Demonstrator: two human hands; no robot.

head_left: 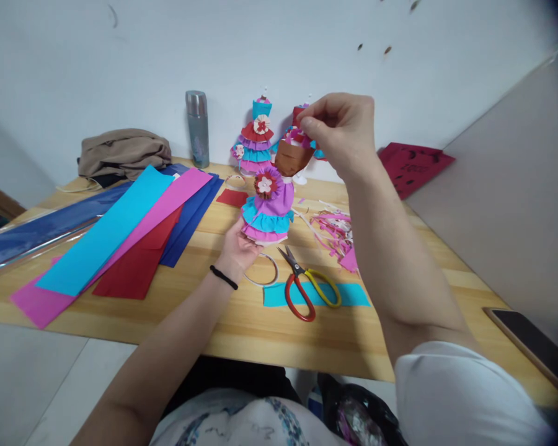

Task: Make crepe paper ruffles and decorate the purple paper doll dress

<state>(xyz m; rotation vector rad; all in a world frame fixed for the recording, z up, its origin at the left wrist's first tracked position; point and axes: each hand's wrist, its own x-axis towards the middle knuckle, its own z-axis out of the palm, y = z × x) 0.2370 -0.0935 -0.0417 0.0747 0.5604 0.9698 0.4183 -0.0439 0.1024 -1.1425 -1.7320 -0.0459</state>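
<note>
My left hand (pixel 243 248), with a black band at the wrist, grips a small dress form by the bottom of its skirt. That dress form (pixel 278 201) wears purple, blue and pink ruffles, a brown top and a purple-red rosette, and leans to the right. Above its top edge my right hand (pixel 339 127) is raised with thumb and forefinger pinched together; what lies between them is too small to make out. Scissors (pixel 298 271) with one red and one yellow handle lie on a blue paper strip (pixel 354 295), below the dress form. Beside my left hand is a ring of thin tape (pixel 275 266).
Blue, pink and red paper sheets (pixel 130 263) cover the table's left side. At the back stand a flask (pixel 198 130), a finished dress form (pixel 259 136) and another partly hidden one. Paper scraps (pixel 335 232) lie right of centre; a phone (pixel 532 347) rests far right.
</note>
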